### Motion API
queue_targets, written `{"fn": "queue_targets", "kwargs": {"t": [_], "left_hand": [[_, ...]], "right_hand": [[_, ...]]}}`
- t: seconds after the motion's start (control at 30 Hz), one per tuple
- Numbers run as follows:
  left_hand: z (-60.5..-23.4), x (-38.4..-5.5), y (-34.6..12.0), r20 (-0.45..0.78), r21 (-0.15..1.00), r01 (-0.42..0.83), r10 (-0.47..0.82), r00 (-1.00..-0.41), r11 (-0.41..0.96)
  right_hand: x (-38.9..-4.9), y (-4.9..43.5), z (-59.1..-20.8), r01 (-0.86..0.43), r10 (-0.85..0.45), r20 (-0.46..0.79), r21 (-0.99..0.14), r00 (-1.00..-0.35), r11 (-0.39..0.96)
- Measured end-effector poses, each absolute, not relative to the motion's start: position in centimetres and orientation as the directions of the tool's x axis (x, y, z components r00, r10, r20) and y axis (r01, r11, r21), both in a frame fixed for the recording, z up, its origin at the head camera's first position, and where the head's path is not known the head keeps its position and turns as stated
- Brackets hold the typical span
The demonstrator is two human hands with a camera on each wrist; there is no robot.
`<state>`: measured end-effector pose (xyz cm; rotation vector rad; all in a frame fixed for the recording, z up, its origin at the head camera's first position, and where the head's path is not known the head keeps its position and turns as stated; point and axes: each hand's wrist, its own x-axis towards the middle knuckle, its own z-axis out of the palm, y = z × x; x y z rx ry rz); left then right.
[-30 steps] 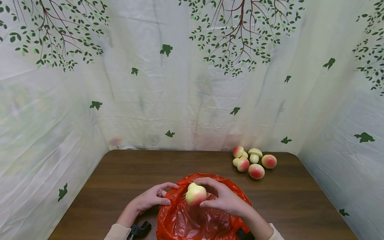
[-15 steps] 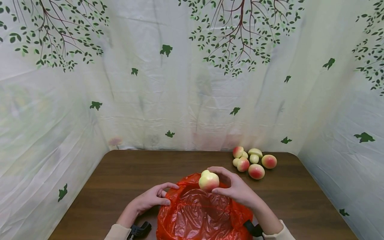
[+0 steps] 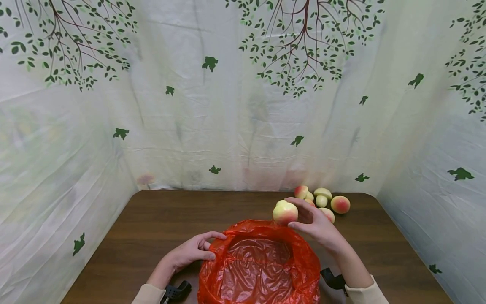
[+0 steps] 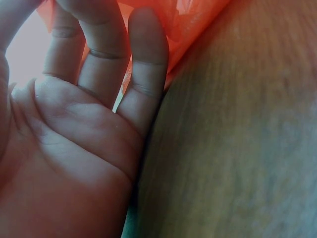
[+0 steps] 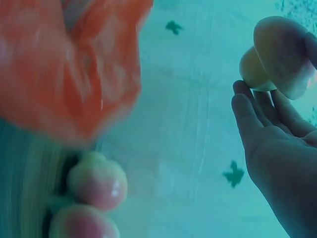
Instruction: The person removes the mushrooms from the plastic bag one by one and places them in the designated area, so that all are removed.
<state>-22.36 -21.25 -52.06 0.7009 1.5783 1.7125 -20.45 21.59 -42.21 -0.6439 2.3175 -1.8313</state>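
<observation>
My right hand (image 3: 320,226) pinches a toy mushroom (image 3: 285,212) with a yellow-and-red cap, above the far right rim of a red plastic bag (image 3: 209,280). In the right wrist view the mushroom (image 5: 282,57) sits between thumb and fingers, apart from the bag (image 5: 69,89). My left hand (image 3: 191,252) grips the bag's left rim between thumb and fingers. The left wrist view shows its curled fingers (image 4: 148,44) against the red plastic. The bag stands with its mouth wide, and no mushroom shows in the visible part of its inside.
At the table's far right lie several more toy mushrooms, among them a red-capped one (image 3: 340,204) and a pale one (image 3: 322,195); my right hand partly covers some. The brown wooden table (image 3: 163,211) ends at a pale curtain (image 3: 182,126) printed with leaves.
My right hand has carried the mushroom from over the bag's mouth to the right and away from me, towards the other mushrooms. My left hand and the bag's left rim have stayed put.
</observation>
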Motion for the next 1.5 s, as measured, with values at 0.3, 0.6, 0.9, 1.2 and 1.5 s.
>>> {"fn": "queue_targets", "kwargs": {"t": [0.3,0.6,0.9,1.2,1.5], "left_hand": [[-52.2,-22.4,-21.2,-0.069,0.992,-0.127,0.784,-0.617,-0.013],[-52.1,-22.3,-21.3,-0.059,0.992,-0.122,0.788,-0.613,-0.021],[-51.9,-22.3,-21.3,-0.075,0.992,-0.128,0.779,-0.622,-0.007],[-52.0,-22.3,-21.3,-0.074,0.992,-0.126,0.782,-0.619,-0.006],[-52.0,-22.3,-21.2,-0.085,0.992,-0.123,0.773,-0.628,0.009]], "right_hand": [[-21.5,24.5,-42.1,-0.255,-0.297,0.187,-0.944,-0.936,0.209],[-22.2,26.8,-42.2,-0.225,-0.23,0.172,-0.947,-0.958,0.231],[-22.5,29.3,-42.1,-0.121,-0.146,0.088,-0.965,-0.985,0.234],[-22.5,32.2,-42.6,-0.128,-0.081,0.11,-0.954,-0.991,0.27],[-22.8,34.2,-43.3,-0.061,-0.013,0.061,-0.932,-0.998,0.357]]}}
